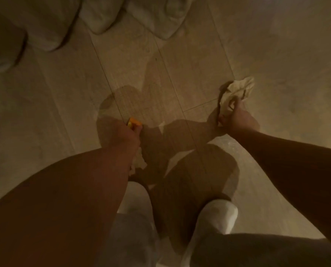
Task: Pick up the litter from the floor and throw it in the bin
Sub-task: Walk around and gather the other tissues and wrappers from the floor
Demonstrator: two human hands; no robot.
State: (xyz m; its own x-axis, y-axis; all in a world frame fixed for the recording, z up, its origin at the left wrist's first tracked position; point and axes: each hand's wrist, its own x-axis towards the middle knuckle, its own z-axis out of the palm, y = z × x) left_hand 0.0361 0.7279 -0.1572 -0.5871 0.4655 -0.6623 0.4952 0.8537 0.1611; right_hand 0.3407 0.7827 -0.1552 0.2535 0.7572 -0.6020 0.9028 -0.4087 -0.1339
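Observation:
My right hand (pixel 238 119) is closed around a crumpled white piece of paper (pixel 238 91), held low over the pale wooden floor (pixel 68 97). My left hand (pixel 125 135) grips a small yellow-orange piece of litter (pixel 134 122) that sticks out past the fingers. Pale crumpled material (pixel 138 160) shows under the left wrist; I cannot tell whether the hand holds it. No bin is in view.
Two feet in white socks (pixel 217 216) stand at the bottom centre. Several white bags or cushions (pixel 160 18) lie along the top edge and top left. The light is dim and my arms cast shadows on the planks.

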